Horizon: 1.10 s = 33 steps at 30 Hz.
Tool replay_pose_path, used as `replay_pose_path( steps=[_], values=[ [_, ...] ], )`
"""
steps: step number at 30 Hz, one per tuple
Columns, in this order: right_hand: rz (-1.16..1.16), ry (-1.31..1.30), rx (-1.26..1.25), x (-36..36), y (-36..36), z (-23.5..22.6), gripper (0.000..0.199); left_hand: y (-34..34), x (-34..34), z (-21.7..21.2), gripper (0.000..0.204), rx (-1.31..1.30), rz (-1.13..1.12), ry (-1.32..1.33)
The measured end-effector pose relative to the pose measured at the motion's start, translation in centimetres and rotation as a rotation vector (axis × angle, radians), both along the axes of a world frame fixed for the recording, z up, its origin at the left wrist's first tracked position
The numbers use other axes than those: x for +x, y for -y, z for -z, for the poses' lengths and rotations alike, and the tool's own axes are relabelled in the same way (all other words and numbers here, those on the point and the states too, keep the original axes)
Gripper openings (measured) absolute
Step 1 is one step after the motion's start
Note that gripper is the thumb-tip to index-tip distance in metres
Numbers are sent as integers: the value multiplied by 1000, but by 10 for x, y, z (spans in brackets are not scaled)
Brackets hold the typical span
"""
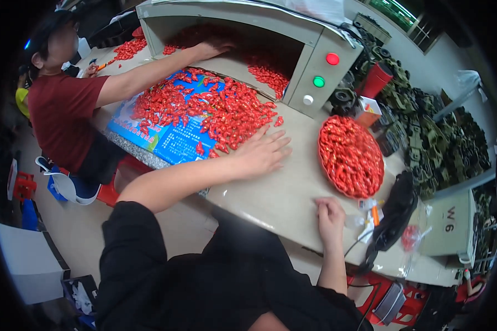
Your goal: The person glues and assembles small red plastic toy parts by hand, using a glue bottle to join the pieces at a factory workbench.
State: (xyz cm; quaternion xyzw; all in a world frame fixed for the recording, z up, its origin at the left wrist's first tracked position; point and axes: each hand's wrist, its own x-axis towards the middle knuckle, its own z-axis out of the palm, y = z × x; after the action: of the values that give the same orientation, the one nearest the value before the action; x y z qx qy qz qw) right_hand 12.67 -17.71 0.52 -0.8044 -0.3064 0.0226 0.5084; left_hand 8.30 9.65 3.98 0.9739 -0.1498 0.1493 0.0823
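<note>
My left hand point(264, 150) lies flat with fingers spread on the beige table point(281, 193), touching the edge of a big pile of small red wrapped pieces point(215, 107) that sits on a blue printed sheet point(165, 140). Nearer to me, my right hand point(330, 216) rests on the table with its fingers curled; I see nothing held in it. A red round basket point(350, 156) heaped with the same red pieces stands just beyond it. Across the table, a person in a dark red shirt point(63, 118) reaches one hand point(212, 48) into the machine's opening.
A beige machine housing point(309, 49) with red, green and white buttons stands at the back. A black bag point(395, 212) and small clear packets lie at the right. Dark green parts point(425, 132) are stacked on the far right. Red stools stand below.
</note>
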Motion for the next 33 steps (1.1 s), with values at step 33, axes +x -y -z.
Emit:
replay_pose_path(
  steps=[33],
  values=[
    [-20, -6, 96, 2, -6, 1, 11, 92, -20, 22, 12, -929, -198, -14]
  ],
)
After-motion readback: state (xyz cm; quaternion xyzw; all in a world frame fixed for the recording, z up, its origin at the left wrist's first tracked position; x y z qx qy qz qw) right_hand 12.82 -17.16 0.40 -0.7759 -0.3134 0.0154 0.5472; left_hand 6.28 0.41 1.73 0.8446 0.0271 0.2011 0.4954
